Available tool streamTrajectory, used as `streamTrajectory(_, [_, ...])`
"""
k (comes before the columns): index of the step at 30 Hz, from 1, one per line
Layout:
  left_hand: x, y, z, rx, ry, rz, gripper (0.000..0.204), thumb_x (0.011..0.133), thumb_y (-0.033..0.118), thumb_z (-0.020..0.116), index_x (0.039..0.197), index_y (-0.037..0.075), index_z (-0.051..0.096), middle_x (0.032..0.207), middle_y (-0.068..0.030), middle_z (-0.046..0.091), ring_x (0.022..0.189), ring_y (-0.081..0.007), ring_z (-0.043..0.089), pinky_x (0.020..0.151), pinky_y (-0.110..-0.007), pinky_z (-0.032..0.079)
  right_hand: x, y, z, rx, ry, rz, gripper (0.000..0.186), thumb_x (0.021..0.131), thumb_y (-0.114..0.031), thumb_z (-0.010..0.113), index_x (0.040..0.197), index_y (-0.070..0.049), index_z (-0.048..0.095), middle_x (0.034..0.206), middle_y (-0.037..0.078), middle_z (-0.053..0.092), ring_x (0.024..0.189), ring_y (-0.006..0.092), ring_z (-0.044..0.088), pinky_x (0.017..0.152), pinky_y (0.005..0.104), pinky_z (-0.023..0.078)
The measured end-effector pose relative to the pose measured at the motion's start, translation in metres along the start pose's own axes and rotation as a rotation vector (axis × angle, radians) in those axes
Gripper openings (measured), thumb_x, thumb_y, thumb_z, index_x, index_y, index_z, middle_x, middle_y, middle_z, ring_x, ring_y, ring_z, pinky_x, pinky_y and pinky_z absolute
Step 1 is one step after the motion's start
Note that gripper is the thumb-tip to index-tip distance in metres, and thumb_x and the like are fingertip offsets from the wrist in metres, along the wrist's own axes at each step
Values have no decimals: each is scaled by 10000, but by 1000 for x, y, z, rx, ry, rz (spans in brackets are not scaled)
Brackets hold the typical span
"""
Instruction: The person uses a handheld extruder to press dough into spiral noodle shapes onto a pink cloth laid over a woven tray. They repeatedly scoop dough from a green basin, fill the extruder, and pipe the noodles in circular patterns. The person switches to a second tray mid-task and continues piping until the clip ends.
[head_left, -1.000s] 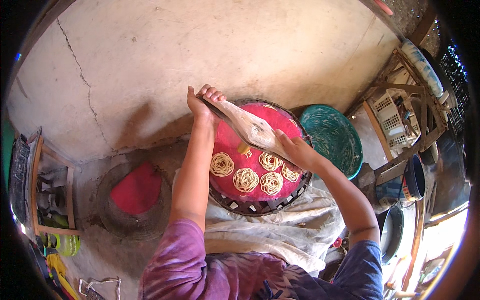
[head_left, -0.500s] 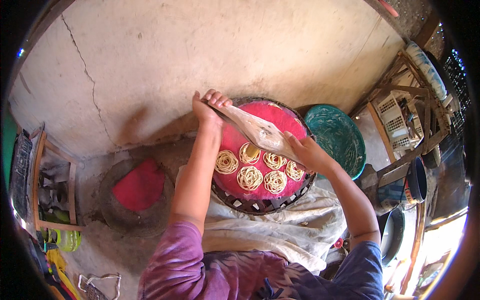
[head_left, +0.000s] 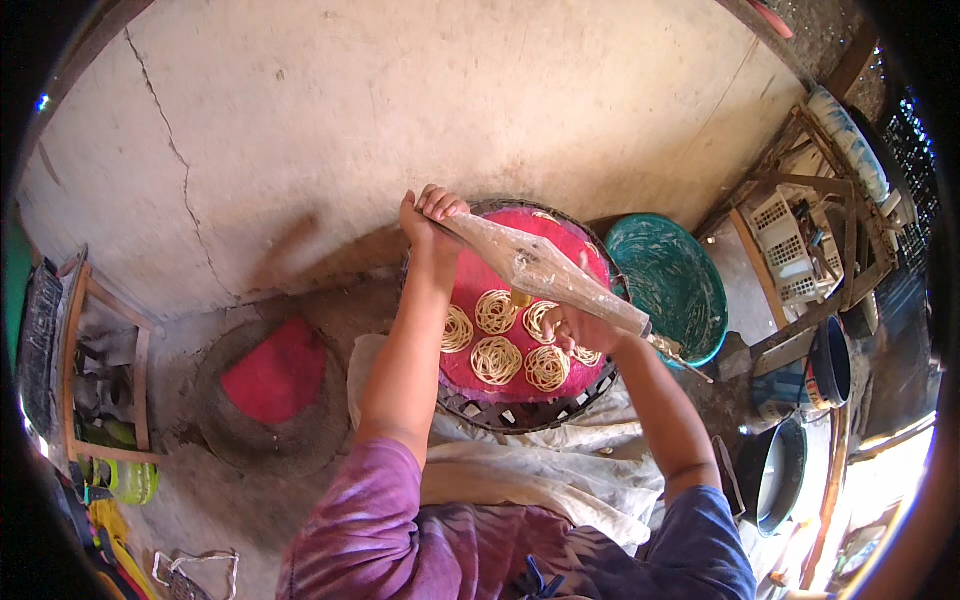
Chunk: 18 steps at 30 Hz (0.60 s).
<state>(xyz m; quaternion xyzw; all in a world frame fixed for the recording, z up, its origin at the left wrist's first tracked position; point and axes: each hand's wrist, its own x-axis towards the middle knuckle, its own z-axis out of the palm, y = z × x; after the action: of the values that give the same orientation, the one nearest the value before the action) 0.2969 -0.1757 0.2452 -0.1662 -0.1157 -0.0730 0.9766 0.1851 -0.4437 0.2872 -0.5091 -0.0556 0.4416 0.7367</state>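
A pale wooden dough press [head_left: 540, 265], thick in the middle and tapering to both ends, slants above a round tray. My left hand [head_left: 436, 212] is closed around its upper left end. My right hand [head_left: 585, 330] is under the lower right end, fingers bent but apart; the press partly hides it. A yellowish nozzle [head_left: 520, 298] shows below the press. Several coils of dough strands [head_left: 497, 361] lie on the red mat [head_left: 480, 278] in the tray, whose dark woven rim [head_left: 505, 416] shows in front. My right fingers are close to a coil [head_left: 540, 320].
A green basin [head_left: 672, 285] smeared with dough stands right of the tray. White cloth [head_left: 480, 465] lies before it. Leftward, a round stone-like slab [head_left: 235, 430] bears a red mat [head_left: 278, 372]. The cracked wall [head_left: 400, 100] rises behind; a wooden frame [head_left: 855, 210] leans at right.
My right hand has come off its grip on the press's right end and moved left, beneath it. The press has rolled and shifted slightly right. My left hand keeps its hold.
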Motion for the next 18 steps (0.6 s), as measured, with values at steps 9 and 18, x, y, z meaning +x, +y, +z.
streamTrajectory(9, [-15, 28, 43, 304, -11, 334, 483, 968, 464, 265, 570, 207, 355, 443, 73, 304, 384, -90, 312, 444, -272, 321, 39, 23, -2, -1103, 245, -55, 476, 921, -207, 431, 1386, -115, 471, 830, 132, 617, 551, 201, 589, 485, 333, 476])
streamTrajectory(18, [-130, 73, 216, 1023, -707, 469, 572, 998, 514, 282, 550, 192, 430, 404, 38, 398, 306, -78, 332, 382, -236, 331, 28, 8, -64, -1878, 745, -702, 699, 774, 3, 515, 1449, -104, 371, 1158, 219, 539, 955, 365, 593, 809, 438, 517])
